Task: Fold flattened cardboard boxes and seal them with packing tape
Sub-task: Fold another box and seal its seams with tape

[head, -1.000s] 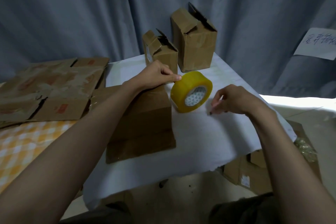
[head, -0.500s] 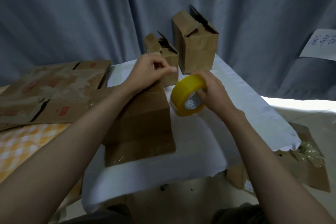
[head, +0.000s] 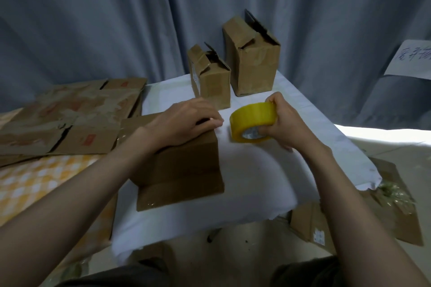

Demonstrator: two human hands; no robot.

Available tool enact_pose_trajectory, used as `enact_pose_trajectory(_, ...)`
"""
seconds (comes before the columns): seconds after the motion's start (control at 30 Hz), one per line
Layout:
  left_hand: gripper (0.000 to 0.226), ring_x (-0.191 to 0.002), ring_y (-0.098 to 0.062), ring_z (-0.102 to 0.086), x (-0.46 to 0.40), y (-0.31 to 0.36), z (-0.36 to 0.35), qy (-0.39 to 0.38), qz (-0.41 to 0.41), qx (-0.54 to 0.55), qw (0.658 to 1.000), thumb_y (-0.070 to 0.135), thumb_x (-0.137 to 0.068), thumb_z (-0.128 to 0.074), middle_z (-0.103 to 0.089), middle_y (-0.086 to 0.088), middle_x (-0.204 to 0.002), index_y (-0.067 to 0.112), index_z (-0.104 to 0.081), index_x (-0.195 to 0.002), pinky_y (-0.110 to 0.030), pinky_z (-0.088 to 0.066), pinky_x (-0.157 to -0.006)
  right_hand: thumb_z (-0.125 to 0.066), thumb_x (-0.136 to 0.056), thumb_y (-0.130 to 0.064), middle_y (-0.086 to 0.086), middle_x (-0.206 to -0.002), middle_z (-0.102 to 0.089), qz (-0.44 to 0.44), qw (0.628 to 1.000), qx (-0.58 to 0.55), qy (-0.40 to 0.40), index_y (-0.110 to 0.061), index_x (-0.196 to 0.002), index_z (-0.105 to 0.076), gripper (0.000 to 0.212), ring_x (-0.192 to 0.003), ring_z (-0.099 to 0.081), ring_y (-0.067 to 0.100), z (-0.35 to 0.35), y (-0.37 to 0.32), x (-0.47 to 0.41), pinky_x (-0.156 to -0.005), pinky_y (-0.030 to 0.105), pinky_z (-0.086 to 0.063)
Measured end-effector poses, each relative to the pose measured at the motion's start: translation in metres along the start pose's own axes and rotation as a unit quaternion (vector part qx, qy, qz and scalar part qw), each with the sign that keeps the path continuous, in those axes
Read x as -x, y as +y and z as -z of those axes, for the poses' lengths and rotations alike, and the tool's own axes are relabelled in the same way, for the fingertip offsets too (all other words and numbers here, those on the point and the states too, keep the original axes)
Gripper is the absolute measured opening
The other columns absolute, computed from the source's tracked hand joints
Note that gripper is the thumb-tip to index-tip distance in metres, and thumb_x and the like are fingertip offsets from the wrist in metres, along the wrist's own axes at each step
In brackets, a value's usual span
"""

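Observation:
A brown cardboard box lies on the white-covered table, with one flap flat toward me. My left hand rests on the box's top; its curled fingers hold the loose tape end at the far right edge. My right hand grips the yellow roll of packing tape just right of the box, a little above the table, with fingers in its core. Only a short gap separates the roll from my left fingertips.
Two folded boxes with open tops stand at the table's back, a small one and a taller one. Flattened boxes are piled at the left. Cardboard scraps lie on the floor at the right. A grey curtain hangs behind.
My right hand came over and took hold of the tape roll. My left hand dropped from pinching the tape end in the air onto the box's top edge.

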State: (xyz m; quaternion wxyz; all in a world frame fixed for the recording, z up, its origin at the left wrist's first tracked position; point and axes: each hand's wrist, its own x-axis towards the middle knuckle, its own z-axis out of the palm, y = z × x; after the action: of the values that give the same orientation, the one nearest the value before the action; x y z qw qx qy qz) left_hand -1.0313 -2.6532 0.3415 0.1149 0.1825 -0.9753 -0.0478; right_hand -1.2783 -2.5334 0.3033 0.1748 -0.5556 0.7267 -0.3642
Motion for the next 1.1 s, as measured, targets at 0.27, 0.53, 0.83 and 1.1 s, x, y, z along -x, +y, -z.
enact_pose_trajectory(0.27, 0.063, -0.12, -0.016, -0.057, -0.023, 0.039, 0.018, 0.055, 0.199, 0.139, 0.969, 0.065, -0.089, -0.057, -0.062, 0.004, -0.135, 0.023, -0.062, -0.135, -0.03, -0.044, -0.096, -0.091, -0.067, -0.036, 0.004, -0.099, -0.053, -0.049, 0.996, -0.06, -0.054, -0.03, -0.083, -0.06, 0.036, -0.079, -0.053, 0.013, 0.013, -0.018, 0.026, -0.059, 0.027, -0.039)
enact_pose_trajectory(0.53, 0.059, -0.096, -0.011, -0.054, -0.038, 0.07, 0.016, 0.065, 0.269, 0.152, 0.949, 0.061, -0.079, -0.073, -0.061, -0.001, -0.109, 0.022, -0.068, -0.123, -0.027, -0.043, -0.074, -0.086, -0.052, -0.062, 0.007, -0.095, -0.052, -0.007, 0.996, -0.078, 0.033, -0.02, -0.075, -0.06, 0.055, -0.083, -0.053, 0.019, -0.013, -0.024, 0.03, -0.067, 0.034, -0.044)
enact_pose_trajectory(0.83, 0.061, -0.104, -0.008, -0.051, -0.039, 0.086, 0.007, 0.186, 0.259, 0.117, 0.94, 0.048, -0.077, -0.081, -0.061, 0.001, -0.12, 0.019, -0.067, -0.129, -0.023, -0.035, -0.081, -0.082, -0.053, -0.068, 0.007, -0.096, -0.049, -0.007, 0.994, -0.075, 0.074, -0.03, -0.076, -0.054, 0.052, -0.094, -0.052, 0.027, -0.018, -0.026, 0.035, -0.076, 0.044, -0.051)
enact_pose_trajectory(1.1, 0.048, -0.096, -0.012, -0.058, -0.04, 0.098, -0.002, 0.223, 0.253, 0.099, 0.936, 0.042, -0.079, -0.081, -0.062, 0.002, -0.109, 0.019, -0.073, -0.12, -0.027, -0.048, -0.081, -0.077, -0.05, -0.071, 0.007, -0.094, -0.048, -0.012, 0.993, -0.084, 0.085, -0.036, -0.075, -0.048, 0.051, -0.096, -0.05, 0.027, -0.019, -0.027, 0.038, -0.075, 0.043, -0.05)
